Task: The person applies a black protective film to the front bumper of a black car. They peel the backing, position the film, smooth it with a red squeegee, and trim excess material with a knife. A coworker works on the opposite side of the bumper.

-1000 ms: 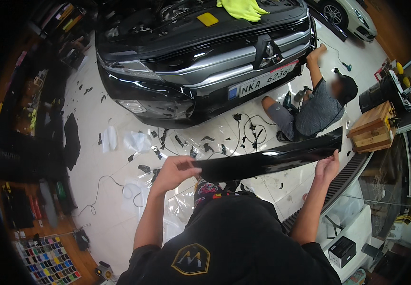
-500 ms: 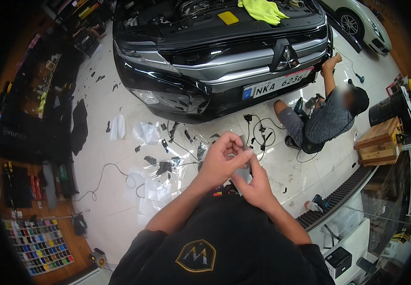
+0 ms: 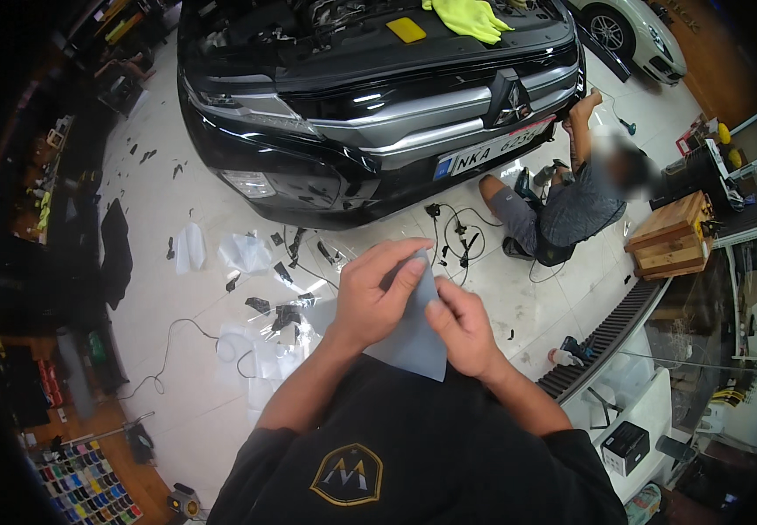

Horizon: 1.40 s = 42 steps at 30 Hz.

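My left hand (image 3: 376, 293) and my right hand (image 3: 460, 327) are together in front of my chest. Both pinch a thin grey sheet (image 3: 413, 337), like film or fine paper, that hangs down between them. My left fingers curl over its upper edge; my right thumb presses on its right side. Beyond my hands a black car (image 3: 369, 96) stands with its hood open.
Another person (image 3: 571, 206) sits on the floor at the car's front right corner, one arm up at the bumper. Cables (image 3: 453, 236), black scraps and clear film pieces (image 3: 243, 254) litter the white floor. A wooden crate (image 3: 671, 236) stands right; a ridged black strip (image 3: 606, 337) lies nearby.
One second ago my hands held a long glossy black panel wide apart. The panel is gone from my hands, which came together and now hold the grey sheet.
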Available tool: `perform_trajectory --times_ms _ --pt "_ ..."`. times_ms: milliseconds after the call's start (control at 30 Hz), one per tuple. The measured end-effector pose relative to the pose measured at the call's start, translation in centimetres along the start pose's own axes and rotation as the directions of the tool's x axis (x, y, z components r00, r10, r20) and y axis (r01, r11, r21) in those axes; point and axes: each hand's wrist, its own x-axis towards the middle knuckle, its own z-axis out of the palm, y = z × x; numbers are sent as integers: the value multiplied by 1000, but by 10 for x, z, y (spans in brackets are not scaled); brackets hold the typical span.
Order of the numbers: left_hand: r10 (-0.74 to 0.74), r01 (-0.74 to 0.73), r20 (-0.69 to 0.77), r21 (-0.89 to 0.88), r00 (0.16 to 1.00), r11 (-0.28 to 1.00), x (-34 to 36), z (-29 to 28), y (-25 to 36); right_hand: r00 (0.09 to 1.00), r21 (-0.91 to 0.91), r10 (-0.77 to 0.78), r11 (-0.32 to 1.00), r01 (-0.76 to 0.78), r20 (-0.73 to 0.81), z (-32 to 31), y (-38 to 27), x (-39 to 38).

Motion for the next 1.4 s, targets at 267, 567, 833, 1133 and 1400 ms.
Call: perform_trajectory --times_ms 267,567,833,1133,1400 --pt "-88 98 51 -275 995 956 -9 -59 -10 995 535 77 844 -36 -55 54 -44 40" --pt "97 -109 -48 -379 994 919 -9 -98 -22 966 743 136 665 77 -221 130 -47 46" --pt "90 -99 -42 -468 995 878 -12 -121 -22 965 678 55 721 140 -257 152 -57 48" --pt "102 -94 -17 -544 995 834 -12 -136 -25 948 622 -14 751 220 -318 169 -60 49" --pt "74 -65 -7 -571 997 818 -19 -146 -28 944 605 -43 758 244 -327 182 -63 53"
